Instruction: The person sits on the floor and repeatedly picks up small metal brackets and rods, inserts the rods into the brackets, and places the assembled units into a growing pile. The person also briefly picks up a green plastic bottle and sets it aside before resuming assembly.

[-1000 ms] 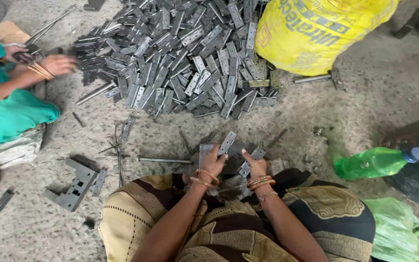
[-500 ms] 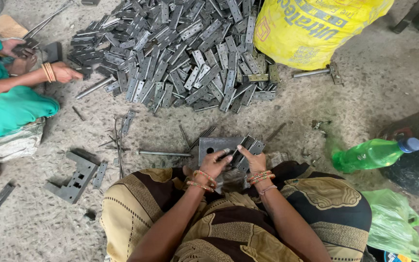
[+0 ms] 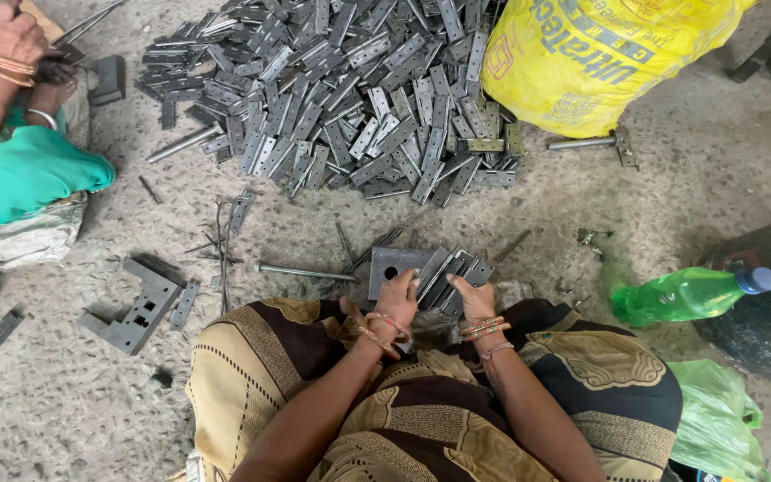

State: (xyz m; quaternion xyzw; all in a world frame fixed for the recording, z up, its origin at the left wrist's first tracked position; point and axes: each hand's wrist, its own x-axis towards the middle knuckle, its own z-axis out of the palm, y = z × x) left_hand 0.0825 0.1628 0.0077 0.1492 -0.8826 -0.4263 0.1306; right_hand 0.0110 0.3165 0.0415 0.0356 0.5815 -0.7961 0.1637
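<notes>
I sit on a concrete floor with a brown and cream cloth over my lap. My left hand rests on a grey square metal plate that has a hole in it, fingers touching the small stack of flat metal strips leaning against it. My right hand grips the near end of those strips. Both wrists carry bangles. A large heap of the same perforated metal strips lies spread out further ahead.
A yellow sack stands at the back right. A green plastic bottle lies on its side at right, a green bag below it. Another person in teal works at left. A grey metal block and rods lie on the floor.
Both my hands have stayed at the small stack, shifting slightly on the strips. The person at left has drawn their hand back from the heap toward the top left corner.
</notes>
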